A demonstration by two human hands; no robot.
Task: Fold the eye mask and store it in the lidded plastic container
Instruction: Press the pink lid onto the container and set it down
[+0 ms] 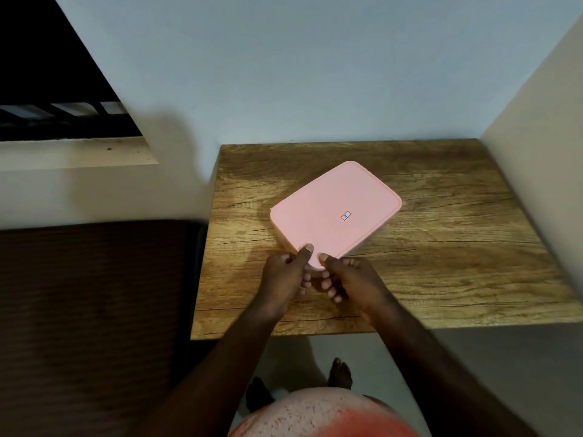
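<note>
The pink plastic container [336, 209] lies flat on the wooden counter [457, 247] with its lid on, turned at an angle so that one rounded corner points toward the person. A small rectangular sticker [346, 216] sits near the middle of the lid. The lid hides what is inside.

Both hands meet at that near corner. The left hand [285, 272] has its thumb laid on top of the lid's edge and its fingers curled under the corner, so it grips the container. The right hand [350, 279] mirrors it just beside: its thumb rests on the lid's rim and its fingers are bent below the corner, holding the same spot. The two thumbs lie close together, not quite touching.

The counter stands pushed into a corner, with a pale blue-grey wall [315, 74] behind it and a cream wall [542, 137] at its right side. To its left lies a dark brown ribbed surface [94, 294], and above that a dark window opening [47, 74] with a pale sill. Below the counter's front edge, two bare feet [339, 372] stand on a light floor [315, 351], and a red-and-white speckled garment [315, 414] fills the bottom of the view.
</note>
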